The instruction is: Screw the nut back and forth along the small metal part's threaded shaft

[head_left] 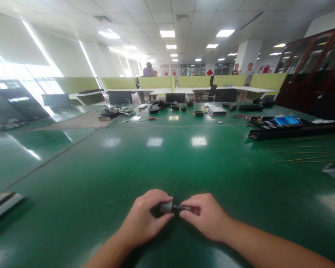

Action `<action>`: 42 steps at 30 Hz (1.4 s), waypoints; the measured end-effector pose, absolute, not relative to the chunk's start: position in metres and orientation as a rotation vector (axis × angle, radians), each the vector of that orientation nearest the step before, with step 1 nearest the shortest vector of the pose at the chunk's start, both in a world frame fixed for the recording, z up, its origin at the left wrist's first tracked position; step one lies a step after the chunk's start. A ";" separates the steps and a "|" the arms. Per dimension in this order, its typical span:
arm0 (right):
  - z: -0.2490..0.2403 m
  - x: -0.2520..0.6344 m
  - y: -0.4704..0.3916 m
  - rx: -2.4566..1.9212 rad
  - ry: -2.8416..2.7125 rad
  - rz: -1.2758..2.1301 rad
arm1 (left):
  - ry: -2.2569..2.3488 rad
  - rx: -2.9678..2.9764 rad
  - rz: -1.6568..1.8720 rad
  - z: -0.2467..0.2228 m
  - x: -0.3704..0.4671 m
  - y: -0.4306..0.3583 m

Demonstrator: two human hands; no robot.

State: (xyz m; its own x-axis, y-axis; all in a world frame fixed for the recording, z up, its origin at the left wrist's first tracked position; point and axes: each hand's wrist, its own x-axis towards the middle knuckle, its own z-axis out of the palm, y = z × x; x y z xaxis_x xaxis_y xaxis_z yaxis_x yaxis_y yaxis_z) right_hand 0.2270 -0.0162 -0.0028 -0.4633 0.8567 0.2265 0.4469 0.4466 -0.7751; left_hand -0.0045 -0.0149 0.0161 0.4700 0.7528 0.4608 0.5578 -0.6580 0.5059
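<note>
"Head view, quick q: what's in the hands?"

"L hand [146,214] has thumb & fingers closed on a dark cylinder [166,207], grey end showing. R hand [209,216] is pinching a slim ribbed shaft [181,207], thumb below, fingers above."

"Which way does it lie?"

"Long axis runs L–R, approx. level, straight across btwn the two hands. Cylinder's at the L end; shaft sticks out of its R side, or butts up to it, & runs to the R fingertips. Can't tell if it's 1 pc or 2."

"Nearer hand?"

"L for the cylinder, R for the shaft's outer end. The spot where they meet is in the gap btwn hands, a bit closer to L."

"Resting on anything?"

"Both hands are low & central over the green table [156,167]; contact w/ the top, can't tell."

"Anything else nearby?"

"Nope, not right by the hands. Red screwdriver [152,118] is well apart, far side, w/ misc. parts around it."
</note>
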 end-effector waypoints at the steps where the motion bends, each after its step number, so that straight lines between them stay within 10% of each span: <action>1: -0.003 0.227 -0.016 -1.084 -2.083 0.860 | 1.118 2.437 0.980 0.016 -0.005 -0.015; 42: -0.001 0.226 -0.017 -1.138 -1.928 0.839 | 1.147 2.416 1.038 0.019 -0.012 -0.009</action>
State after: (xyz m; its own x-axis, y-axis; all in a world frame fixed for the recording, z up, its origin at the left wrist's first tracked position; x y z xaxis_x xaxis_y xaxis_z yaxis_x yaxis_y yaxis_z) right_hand 0.2265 -0.0169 -0.0014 -0.3394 0.9039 0.2605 0.4253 0.3945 -0.8146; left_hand -0.0120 -0.0086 0.0194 0.4294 0.7584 0.4904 0.5632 -0.6493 0.5110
